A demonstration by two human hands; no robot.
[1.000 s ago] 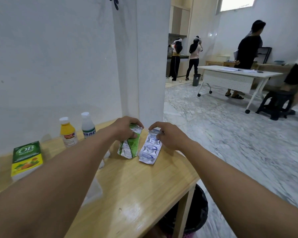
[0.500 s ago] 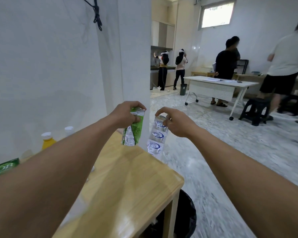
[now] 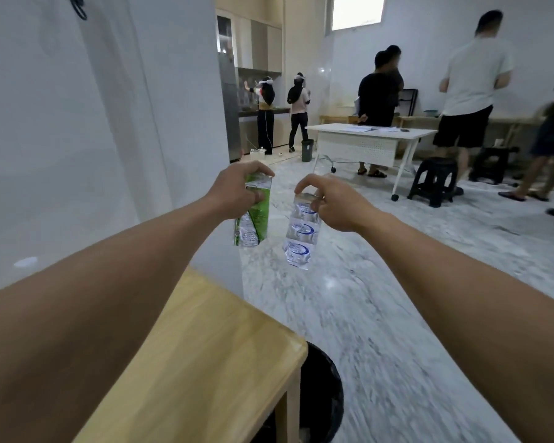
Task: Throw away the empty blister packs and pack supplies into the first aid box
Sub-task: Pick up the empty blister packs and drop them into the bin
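**A:** How are the two packs gripped?

**B:** The fingers (image 3: 256,196) of the left hand (image 3: 234,193) are curled round the top of a green-and-silver foil blister pack (image 3: 253,223), with the thumb pressed across its face. The top edge of a silver blister pack with blue oval print (image 3: 301,233) is pinched between the thumb and fingertips (image 3: 302,186) of the right hand (image 3: 335,204). Both packs are hung in the air, apart from each other, past the far edge of the pale wooden table (image 3: 211,346) and over the marbled floor.

**A:** What is called for if this step is to be done well?

**B:** A round black bin (image 3: 325,391) is seen below the table's corner, nearer to the wearer than the packs are. It is judged that both hands should be drawn back and lowered until the packs are above its opening. Only then should the grips be released, since light foil let go from a height may drift past the rim.

**A:** What cannot be made out?

**B:** The first aid box and the other supplies are not in view. Much of the bin is hidden behind the table, and its contents cannot be read. Whether the blisters are in fact empty cannot be told. The floor is blurred, and both arms are cut off by the frame.
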